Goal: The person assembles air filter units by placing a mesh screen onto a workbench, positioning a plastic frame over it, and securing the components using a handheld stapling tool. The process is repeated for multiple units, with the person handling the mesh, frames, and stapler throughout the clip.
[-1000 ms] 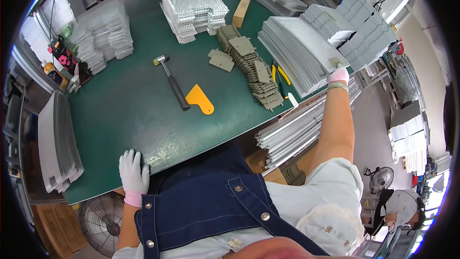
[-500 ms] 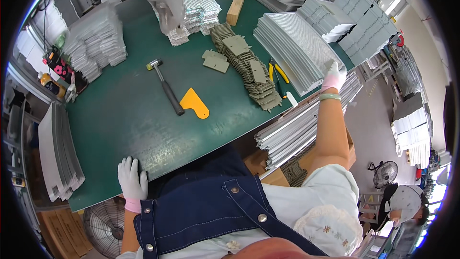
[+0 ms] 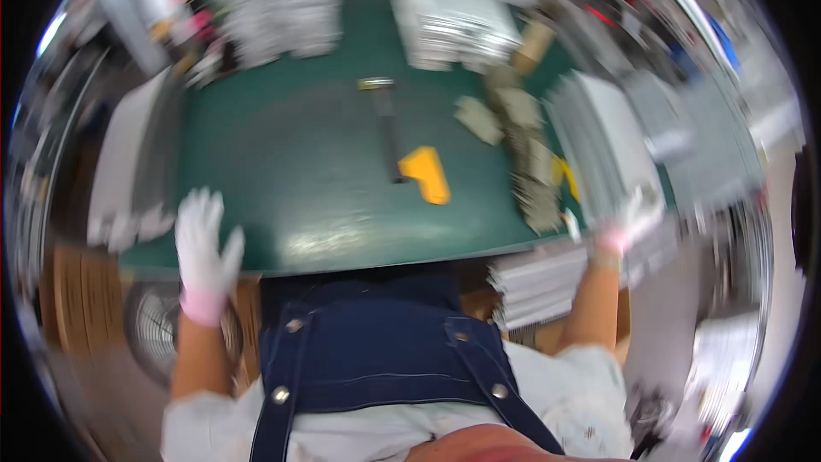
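Our gloved left hand [image 3: 203, 250] lies flat, grip released, on the green surface [image 3: 299, 171]. Our right hand [image 3: 631, 221] touches the grey sheet stack [image 3: 599, 150]; its grip is too blurred to tell.

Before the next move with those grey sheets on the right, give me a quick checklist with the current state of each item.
1. Left hand free: ok, gloved, fingers spread at the near edge of the green table, holding nothing.
2. Right hand on the grey sheet stack: cannot tell, the picture is blurred; it is at the stack's near end.
3. Hammer out of the way: ok, it lies mid-table, apart from both hands.
4. Yellow scraper out of the way: ok, beside the hammer's handle.
5. Small grey pieces clear of the stack: cannot tell, they lie close along its left side.
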